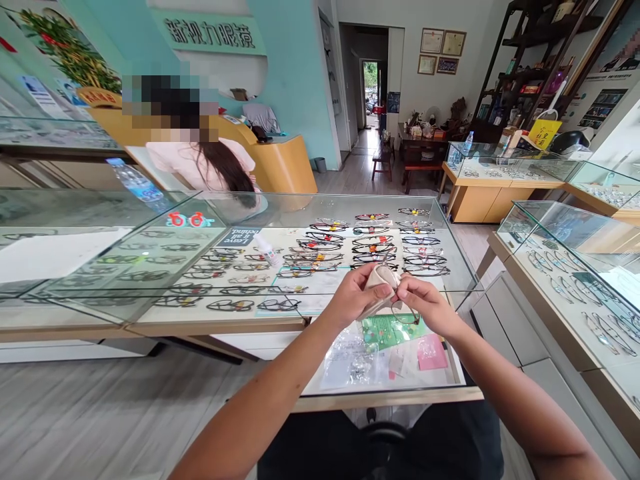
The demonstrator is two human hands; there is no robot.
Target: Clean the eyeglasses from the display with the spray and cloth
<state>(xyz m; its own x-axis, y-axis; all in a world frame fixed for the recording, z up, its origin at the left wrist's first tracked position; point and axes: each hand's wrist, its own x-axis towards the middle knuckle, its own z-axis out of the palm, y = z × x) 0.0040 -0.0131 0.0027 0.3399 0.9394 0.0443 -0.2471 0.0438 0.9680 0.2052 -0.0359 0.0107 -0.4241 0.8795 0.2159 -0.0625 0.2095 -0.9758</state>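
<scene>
cloth (376,279) pinched in left fingers (383,291) | glasses (406,314) under right fingers (406,288)

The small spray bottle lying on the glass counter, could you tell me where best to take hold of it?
Grip the spray bottle across its white body, coming from above: it lies tilted on the counter glass, its cap toward the far side, so both long sides are probably free for the fingers.

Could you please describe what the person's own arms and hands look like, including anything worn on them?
Both forearms are bare up to the frame's bottom edge, with no sleeves in view. The left hand and right hand are ungloved, and I can make out no watch, bracelet or ring on either. Fingernail detail is too small to tell.
</scene>
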